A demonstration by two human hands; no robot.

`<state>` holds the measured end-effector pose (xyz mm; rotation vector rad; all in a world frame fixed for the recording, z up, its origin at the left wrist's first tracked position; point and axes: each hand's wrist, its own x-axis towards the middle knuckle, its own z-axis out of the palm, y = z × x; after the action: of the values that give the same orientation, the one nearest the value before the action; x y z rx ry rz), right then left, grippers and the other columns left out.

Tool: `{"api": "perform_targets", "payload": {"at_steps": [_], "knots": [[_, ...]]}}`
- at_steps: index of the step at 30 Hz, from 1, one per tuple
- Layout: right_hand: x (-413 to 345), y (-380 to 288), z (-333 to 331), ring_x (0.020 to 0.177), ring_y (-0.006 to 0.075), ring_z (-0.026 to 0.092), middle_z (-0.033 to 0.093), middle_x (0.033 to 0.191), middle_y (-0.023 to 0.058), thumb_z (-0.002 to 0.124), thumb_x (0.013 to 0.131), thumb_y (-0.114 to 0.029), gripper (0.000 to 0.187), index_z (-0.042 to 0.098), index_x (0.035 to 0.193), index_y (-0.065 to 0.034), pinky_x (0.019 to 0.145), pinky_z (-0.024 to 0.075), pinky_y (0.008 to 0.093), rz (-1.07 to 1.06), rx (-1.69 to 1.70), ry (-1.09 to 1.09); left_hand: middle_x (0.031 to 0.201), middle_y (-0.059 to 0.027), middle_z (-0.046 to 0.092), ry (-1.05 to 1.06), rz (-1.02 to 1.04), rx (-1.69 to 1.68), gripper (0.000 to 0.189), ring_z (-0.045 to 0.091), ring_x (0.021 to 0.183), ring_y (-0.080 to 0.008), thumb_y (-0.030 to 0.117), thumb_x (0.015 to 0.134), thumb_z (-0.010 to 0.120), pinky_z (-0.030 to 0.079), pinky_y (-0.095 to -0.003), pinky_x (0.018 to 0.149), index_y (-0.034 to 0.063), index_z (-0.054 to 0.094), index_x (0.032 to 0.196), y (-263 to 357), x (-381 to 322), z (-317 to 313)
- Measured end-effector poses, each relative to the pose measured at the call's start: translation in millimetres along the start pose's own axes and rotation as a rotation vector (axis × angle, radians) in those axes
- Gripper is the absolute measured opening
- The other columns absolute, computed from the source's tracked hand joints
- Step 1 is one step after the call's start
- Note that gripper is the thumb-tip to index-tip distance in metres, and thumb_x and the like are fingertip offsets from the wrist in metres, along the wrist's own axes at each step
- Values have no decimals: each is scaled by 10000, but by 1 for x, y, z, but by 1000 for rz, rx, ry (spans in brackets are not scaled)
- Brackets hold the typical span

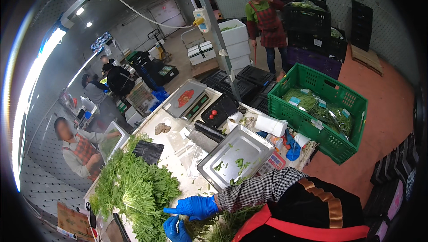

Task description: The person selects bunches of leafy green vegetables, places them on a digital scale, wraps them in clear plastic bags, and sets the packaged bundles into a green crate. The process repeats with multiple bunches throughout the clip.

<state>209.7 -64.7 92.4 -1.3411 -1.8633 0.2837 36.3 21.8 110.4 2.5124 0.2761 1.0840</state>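
Observation:
In a blue glove, my right hand (198, 208) bends over the pale stem end (182, 218) of a bunch of leafy greens, index finger stretched to the left. Just below it my left hand (176, 230), also gloved in blue, has its fingers around the same stem end. The bunch's darker leaves (200, 229) trail to the right beneath my right forearm, which partly hides them. A large heap of frilly greens (143, 188) lies left of both hands on the white table (172, 138). Beyond my right forearm rests a shallow metal tray (239, 150) with leaf scraps.
A green crate (314, 118) of bagged greens stands at the right. A scale (187, 100), a black tray (219, 110) with red radishes or tomatoes and a pink calculator (272, 163) occupy the table. A metal post (217, 38) rises behind. Co-workers (82, 151) stand around.

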Motion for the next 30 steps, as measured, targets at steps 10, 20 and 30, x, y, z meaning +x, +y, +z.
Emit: {"api": "perform_targets", "payload": {"at_steps": [10,20,30], "knots": [[4,3,16,835,375,577,528,945,202,574,786,17,917,109,1541,-217,696,479,448,-153,1,-33,1045,-172,641,-261,-454,-222,170,586,983,-307,78,866,616,437,-391,900,1,631,1016,17,0,-28],[3,-7,12,818,359,600,560,944,186,573,792,8,843,187,1522,-159,678,498,432,-140,-4,-75,949,-83,616,-393,-667,-490,189,542,882,-138,102,919,628,463,-312,795,-12,593,1065,-21,-16,-22],[13,-16,13,914,357,624,592,1060,201,660,806,-173,832,226,1516,-160,788,516,435,156,-17,-55,768,-149,578,-245,-342,-29,186,551,711,-299,123,798,665,436,-404,678,0,571,900,2,-28,2]]}}
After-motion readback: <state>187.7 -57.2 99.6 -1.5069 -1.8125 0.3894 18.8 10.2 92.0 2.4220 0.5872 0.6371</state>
